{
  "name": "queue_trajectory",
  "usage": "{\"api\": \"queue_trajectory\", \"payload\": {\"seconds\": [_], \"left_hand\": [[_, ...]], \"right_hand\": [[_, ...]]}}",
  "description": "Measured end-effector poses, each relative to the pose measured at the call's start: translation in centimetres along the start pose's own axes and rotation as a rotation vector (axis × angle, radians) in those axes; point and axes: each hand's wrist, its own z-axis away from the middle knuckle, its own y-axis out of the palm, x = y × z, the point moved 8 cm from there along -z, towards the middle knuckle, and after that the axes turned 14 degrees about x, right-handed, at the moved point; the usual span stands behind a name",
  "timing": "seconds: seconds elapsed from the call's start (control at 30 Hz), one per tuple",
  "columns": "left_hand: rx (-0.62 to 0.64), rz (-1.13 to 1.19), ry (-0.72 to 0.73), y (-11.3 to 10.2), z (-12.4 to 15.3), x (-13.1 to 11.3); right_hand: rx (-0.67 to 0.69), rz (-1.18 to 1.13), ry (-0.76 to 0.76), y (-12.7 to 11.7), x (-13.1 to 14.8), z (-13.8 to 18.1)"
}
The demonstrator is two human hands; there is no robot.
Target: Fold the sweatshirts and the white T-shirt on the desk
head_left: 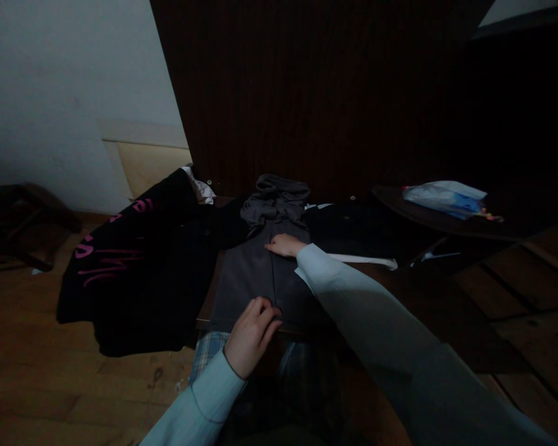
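Dark wooden table (400,291) bears smooth grey hoodie (260,272) under both hands.

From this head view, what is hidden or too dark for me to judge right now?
- Left hand: fingertips curl onto the grey garment; whether they pinch it is unclear.
- Right hand: palm side hidden against the garment.
- Black garment with pink print: print folded and unreadable.
- Plastic bag: contents too small and dim.
- Table: near edge hidden by the sleeve.
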Motion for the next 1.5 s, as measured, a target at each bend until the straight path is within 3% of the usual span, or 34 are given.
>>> {"api": "queue_trajectory", "payload": {"seconds": [0.17,0.5,0.73,0.93,1.27,1.5], "left_hand": [[-0.102,0.059,0.036,-0.3,0.5,0.1],[0.065,-0.070,0.020,0.6,-0.2,-0.4],[0.041,-0.008,0.034,0.5,0.0,-0.3],[0.072,0.066,0.010,0.6,-0.2,0.2],[0.102,0.228,-0.004,0.0,-0.3,1.1],[0.062,0.295,-0.051,-0.6,-0.7,1.6]], "right_hand": [[-0.001,-0.019,-0.006,-0.1,0.0,-0.2],[-0.056,-0.163,-0.015,-0.6,-0.8,-0.5],[-0.065,-0.323,-0.085,-0.8,-1.9,-0.7],[-0.111,-0.603,-0.162,-0.5,-2.4,-1.1],[-0.119,-0.795,-0.234,0.0,-2.8,-0.5],[-0.175,-0.790,-0.206,0.3,-3.1,-0.8]]}}
